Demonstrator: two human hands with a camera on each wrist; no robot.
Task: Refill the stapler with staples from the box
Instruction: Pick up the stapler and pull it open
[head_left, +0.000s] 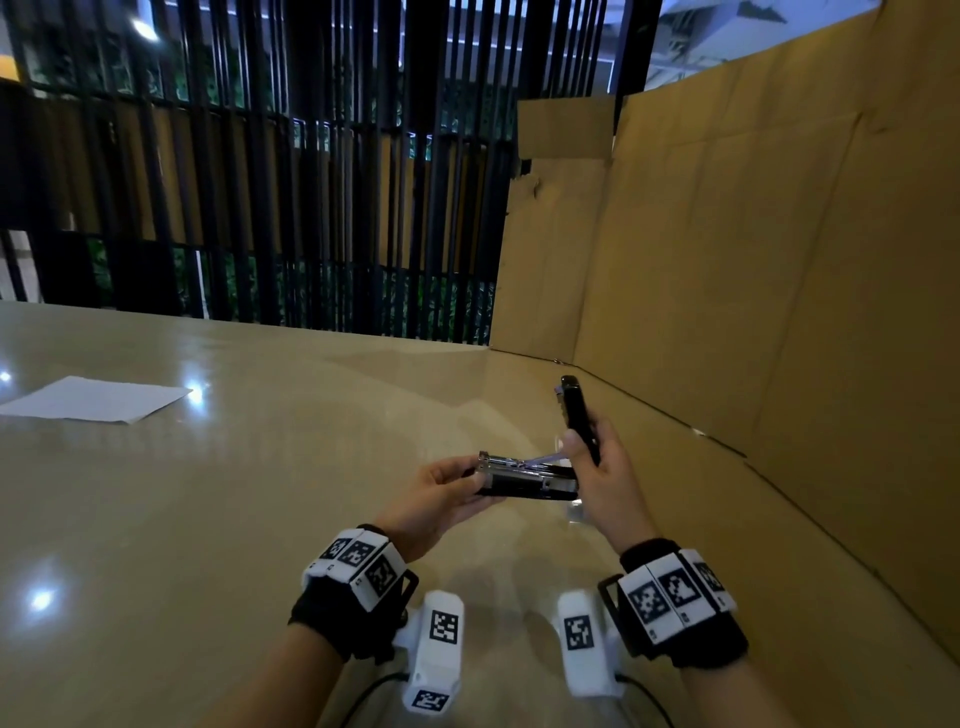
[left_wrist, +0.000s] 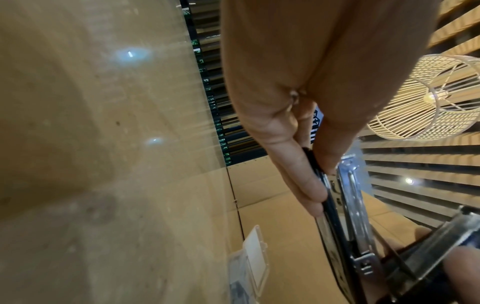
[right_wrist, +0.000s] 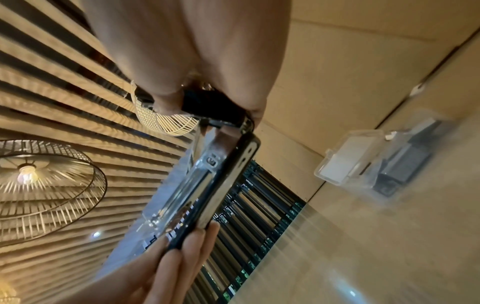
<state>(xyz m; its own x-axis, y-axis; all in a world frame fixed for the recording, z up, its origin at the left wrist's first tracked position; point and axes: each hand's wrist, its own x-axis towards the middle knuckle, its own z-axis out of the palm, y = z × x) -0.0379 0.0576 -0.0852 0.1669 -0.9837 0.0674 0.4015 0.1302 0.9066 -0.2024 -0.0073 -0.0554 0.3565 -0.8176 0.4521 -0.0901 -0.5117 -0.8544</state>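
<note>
A black stapler is held in the air over the table, hinged wide open. My left hand grips the front end of its base and chrome magazine. My right hand grips the black top cover, which stands tilted up and back. The magazine channel faces upward. A clear plastic staple box with its lid up lies on the table below the hands, beside the cardboard wall; it shows in the left wrist view too, staple box. In the head view the hands mostly hide it.
A white sheet of paper lies at the far left of the glossy beige table. A tall cardboard wall runs along the right side and back right. Black slats stand behind the table's far edge.
</note>
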